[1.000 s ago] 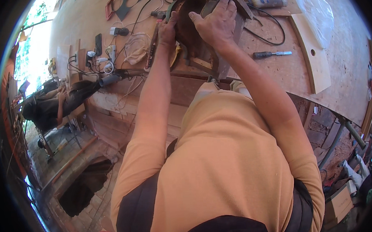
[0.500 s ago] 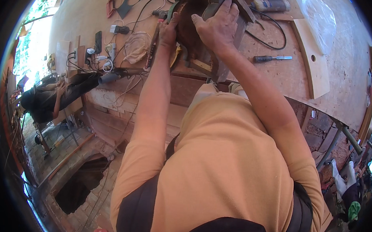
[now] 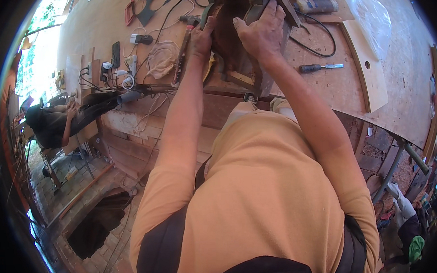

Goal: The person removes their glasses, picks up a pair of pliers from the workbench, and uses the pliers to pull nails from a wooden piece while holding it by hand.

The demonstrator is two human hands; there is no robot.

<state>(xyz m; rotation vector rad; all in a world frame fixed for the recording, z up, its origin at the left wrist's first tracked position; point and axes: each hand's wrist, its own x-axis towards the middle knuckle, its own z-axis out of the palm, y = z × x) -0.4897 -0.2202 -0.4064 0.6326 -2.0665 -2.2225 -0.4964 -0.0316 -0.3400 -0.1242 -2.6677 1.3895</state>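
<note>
A dark brown wooden frame (image 3: 229,53) with curved inner edges lies at the far middle of the workbench, its top cut off by the picture's rim. My left hand (image 3: 202,38) is closed around its left curved edge, thumb pointing up. On the right side, my right hand (image 3: 265,34) grips the frame's curved dark member, fingers over it and thumb apart; the undersides of the fingers are hidden. Close beside my left hand lies a hammer (image 3: 182,57) with a reddish handle. To the right of the frame is a chisel (image 3: 321,67) with a dark handle.
The plywood workbench (image 3: 338,92) also carries a pale board (image 3: 366,66) with a hole, clear plastic sheeting (image 3: 369,17), a bottle (image 3: 317,6), a black cable and a power strip (image 3: 131,64). At left, another person (image 3: 52,122) sits near a broken floor hole (image 3: 95,225).
My right hand has shifted slightly right on the wooden frame, and my left hand slightly toward me. The view has also shifted a little. Both hands stay on the frame.
</note>
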